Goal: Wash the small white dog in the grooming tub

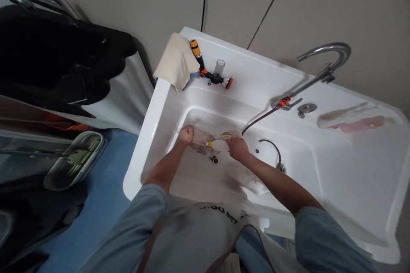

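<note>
My left hand [186, 134] is a closed fist gripping one end of a wet, pale, brownish-stained cloth [204, 136] in the left basin of the white sink [146, 136]. My right hand [237, 148] is wrapped round a white squeeze bottle [219, 145]. The bottle lies tilted over the cloth, its yellow tip toward my left hand. More of the cloth bunches up behind the bottle, beside my right fingers. Just below the bottle shows a drain fitting [214, 160]. What leaves the bottle, if anything, is too small to make out.
A beige cloth [177, 60] hangs over the sink's left corner, beside a black-and-orange spray nozzle [216, 77]. A curved faucet [329, 68] with a hose [259, 120] stands at the back. A pink item [363, 124] lies on the right ledge. A mop bucket [77, 158] stands left.
</note>
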`<state>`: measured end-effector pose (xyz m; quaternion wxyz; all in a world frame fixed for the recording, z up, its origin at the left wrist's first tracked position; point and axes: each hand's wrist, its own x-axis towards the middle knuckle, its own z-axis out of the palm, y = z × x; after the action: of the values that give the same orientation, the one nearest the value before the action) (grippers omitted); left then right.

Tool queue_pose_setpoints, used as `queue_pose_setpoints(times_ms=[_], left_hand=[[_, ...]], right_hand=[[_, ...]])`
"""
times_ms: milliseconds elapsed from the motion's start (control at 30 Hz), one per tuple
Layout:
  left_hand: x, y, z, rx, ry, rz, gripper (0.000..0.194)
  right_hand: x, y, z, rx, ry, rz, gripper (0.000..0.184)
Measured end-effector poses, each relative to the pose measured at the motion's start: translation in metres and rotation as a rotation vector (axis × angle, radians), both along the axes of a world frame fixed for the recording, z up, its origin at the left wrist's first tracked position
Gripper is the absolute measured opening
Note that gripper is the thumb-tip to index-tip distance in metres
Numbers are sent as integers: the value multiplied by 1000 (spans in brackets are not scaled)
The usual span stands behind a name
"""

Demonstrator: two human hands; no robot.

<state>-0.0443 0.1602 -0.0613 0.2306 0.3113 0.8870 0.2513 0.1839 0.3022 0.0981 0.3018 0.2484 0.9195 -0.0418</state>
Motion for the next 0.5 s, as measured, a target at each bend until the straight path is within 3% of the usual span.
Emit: queue_pose_setpoints(times_ms=[100,133,267,300,433,500], left_hand=[[20,-2,-6,170,-6,-279,31],[24,-3,-7,158,-13,-291,30],[21,-1,-10,22,46,-58,43],[20,0,-11,32,61,-59,45],[21,1,-14,131,36,-378,41],[17,-2,-15,72,58,-323,41]], right_hand=[[29,-1,4,28,-78,-86,44],[39,-2,5,30,-88,-106,44],[64,-6,13,46,-122,-195,42],[67,-7,14,48,-130,-214,42],[74,-6,15,14,-137,-242,41],[79,-2,10,20,-138,-276,40]])
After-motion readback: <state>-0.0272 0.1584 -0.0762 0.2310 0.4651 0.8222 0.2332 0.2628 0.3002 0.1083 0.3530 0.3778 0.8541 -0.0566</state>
